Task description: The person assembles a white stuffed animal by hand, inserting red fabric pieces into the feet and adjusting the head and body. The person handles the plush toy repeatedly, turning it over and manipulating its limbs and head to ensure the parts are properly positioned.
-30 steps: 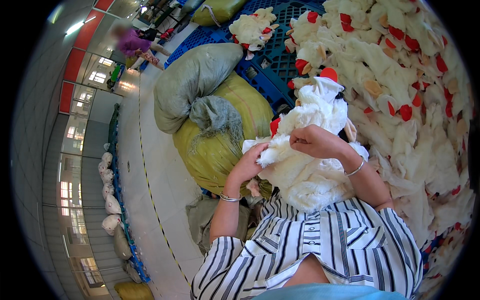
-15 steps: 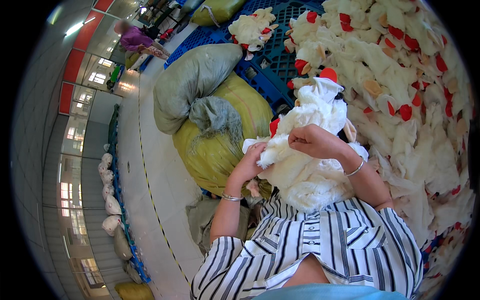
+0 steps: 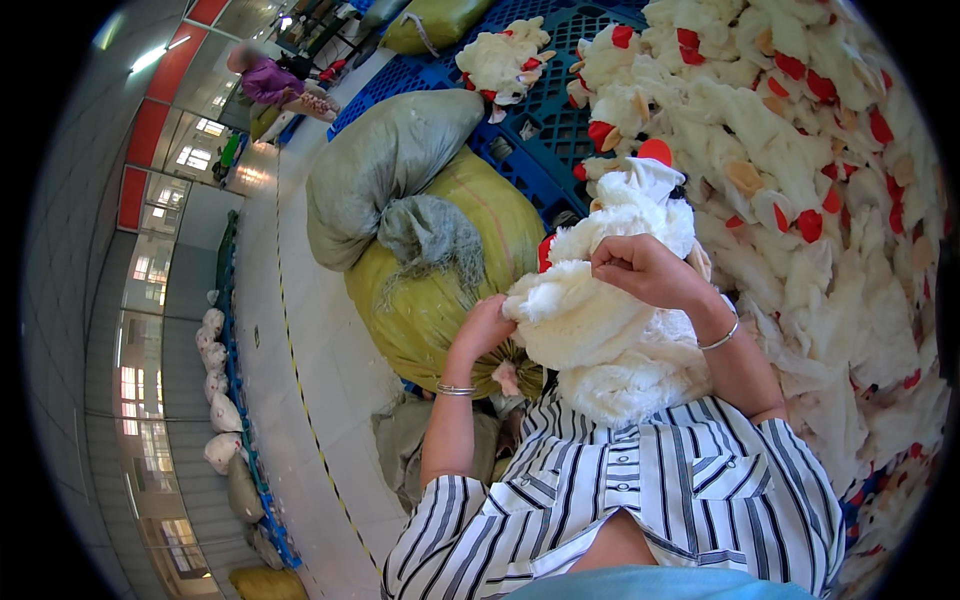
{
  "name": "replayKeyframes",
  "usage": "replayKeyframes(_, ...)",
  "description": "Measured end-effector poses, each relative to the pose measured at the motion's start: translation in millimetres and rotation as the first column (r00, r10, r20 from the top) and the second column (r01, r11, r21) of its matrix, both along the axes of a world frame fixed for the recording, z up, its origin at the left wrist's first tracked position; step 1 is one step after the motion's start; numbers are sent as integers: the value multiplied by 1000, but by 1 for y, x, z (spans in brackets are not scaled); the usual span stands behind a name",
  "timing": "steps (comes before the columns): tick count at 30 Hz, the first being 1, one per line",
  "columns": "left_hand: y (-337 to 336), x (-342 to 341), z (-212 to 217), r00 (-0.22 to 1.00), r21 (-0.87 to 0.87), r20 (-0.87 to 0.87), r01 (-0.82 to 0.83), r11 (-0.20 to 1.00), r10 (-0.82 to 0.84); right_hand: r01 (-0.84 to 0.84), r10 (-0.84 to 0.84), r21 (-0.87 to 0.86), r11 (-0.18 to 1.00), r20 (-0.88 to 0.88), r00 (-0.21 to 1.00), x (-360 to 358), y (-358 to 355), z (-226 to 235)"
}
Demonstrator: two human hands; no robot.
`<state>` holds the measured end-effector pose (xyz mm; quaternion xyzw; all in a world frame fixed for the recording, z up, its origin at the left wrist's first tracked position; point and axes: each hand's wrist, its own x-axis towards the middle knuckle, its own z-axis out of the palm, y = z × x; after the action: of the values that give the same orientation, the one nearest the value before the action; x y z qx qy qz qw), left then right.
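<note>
On the right lies a big heap of plush toy skins. Left of it sits a fat yellow sack. Against the striped shirt lies one fluffy skin. The left hand pinches its edge; the right hand curls above, fingertips together.

Blue plastic pallets carrying cream plush skins
A small clump lies on the open-grid deck, left of the broad heap; a yellow-and-black line runs along the pale floor.
</note>
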<state>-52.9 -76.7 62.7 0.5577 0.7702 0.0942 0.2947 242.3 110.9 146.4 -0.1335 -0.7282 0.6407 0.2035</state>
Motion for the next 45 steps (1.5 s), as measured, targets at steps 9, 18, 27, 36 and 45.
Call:
replayKeyframes(9, -12, 7, 8, 833, 198, 502, -372, 907, 232, -24, 25, -13, 1000, 114, 993, 6, 7, -1)
replayKeyframes(18, -1, 48, 92, 735, 268, 667, -391, 880, 123, 110, -93, 494, 862, -61, 994, -11, -6, 9)
replayKeyframes(27, 26, 84, 127, 587, 463, 797, -447, 765, -139, -45, 27, 315, 948, 63, 998, -30, -31, 18)
replayKeyframes(36, 33, 97, 110, 628, 569, 742, -403, 716, -236, 85, -94, -61, 994, -157, 983, -16, -16, 11)
replayKeyframes(45, 60, 126, 142, 865, 822, 362, -121, 557, -347, 148, -152, -37, 988, -318, 936, 0, -18, 42)
